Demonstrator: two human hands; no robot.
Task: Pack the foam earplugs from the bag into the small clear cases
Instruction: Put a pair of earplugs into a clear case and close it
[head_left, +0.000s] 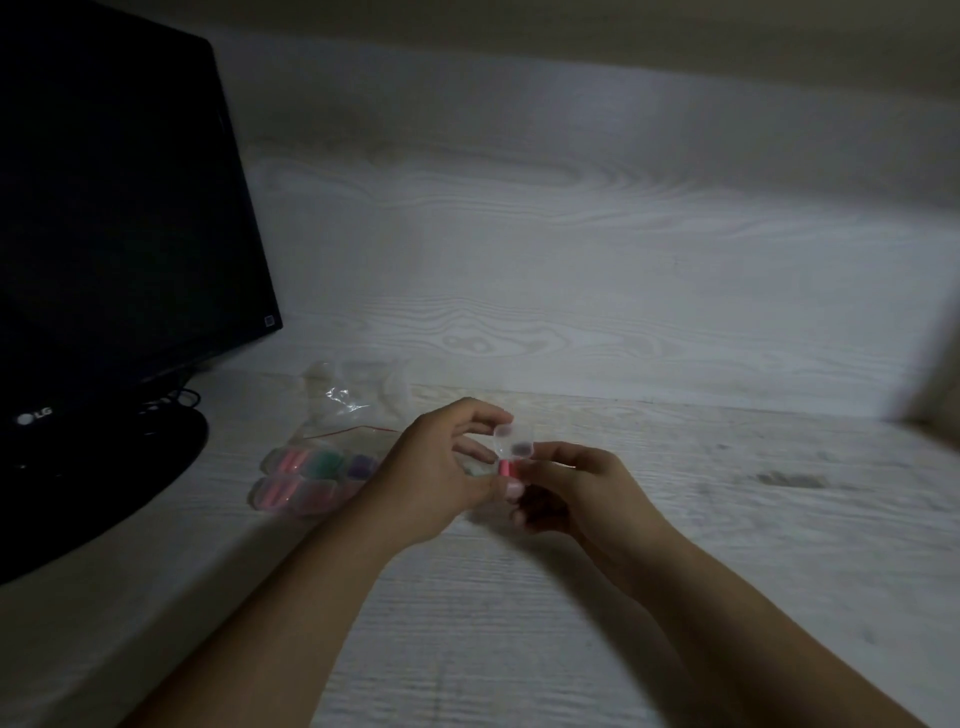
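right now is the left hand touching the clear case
Touching. The head view shows the left hand pinching the open clear case at its lid, while the right hand holds a pink earplug just below it.

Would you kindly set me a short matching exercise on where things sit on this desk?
Things:
1. monitor
2. clear case
3. filled cases
4. plastic bag

Places:
a. held between both hands
b. far left, on its stand
c. lying behind the filled cases
d. on the desk, left of the left hand

Pairs: 1-b, 2-a, 3-d, 4-c
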